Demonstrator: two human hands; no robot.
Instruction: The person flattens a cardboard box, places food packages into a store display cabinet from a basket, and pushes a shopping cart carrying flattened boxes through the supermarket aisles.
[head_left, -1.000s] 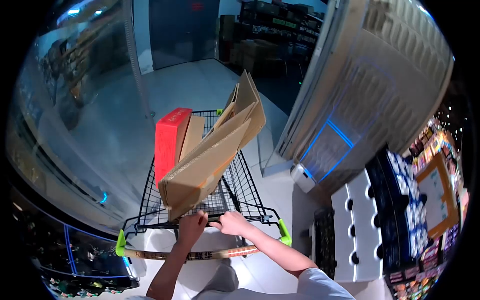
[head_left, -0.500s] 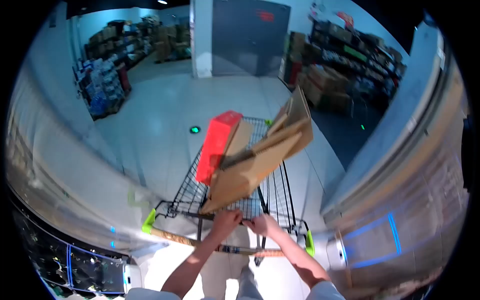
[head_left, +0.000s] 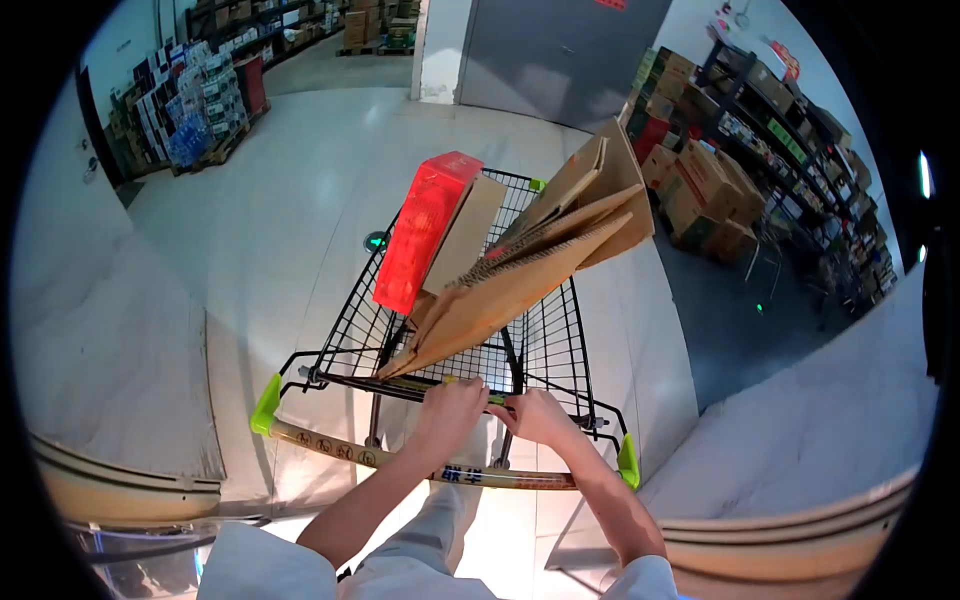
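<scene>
A black wire shopping cart point(head_left: 350, 320) stands in front of me, with light green corner pieces on its handlebar point(head_left: 330, 447). My left hand point(head_left: 452, 415) is closed on the near top rim of its basket, beyond the handlebar. Close to its right, my right hand point(head_left: 541, 414) is closed on the same rim; part of its fingers is hidden. Flattened brown cardboard point(head_left: 530, 280) leans out of the basket, its low corner near my left hand. To the left of it a red box point(head_left: 425, 235) with a brown side stands tilted.
White walls or panels flank the cart on both sides. Ahead is a grey door point(head_left: 560, 60). Stacked goods point(head_left: 205, 105) stand on a pallet at the left; brown cartons point(head_left: 705, 190) and loaded shelves point(head_left: 790, 120) are at the right. Pale tiles cover the floor point(head_left: 270, 200).
The cart and I have moved forward past the side panels, and the door and shelves appear closer. Both hands stay on the basket rim.
</scene>
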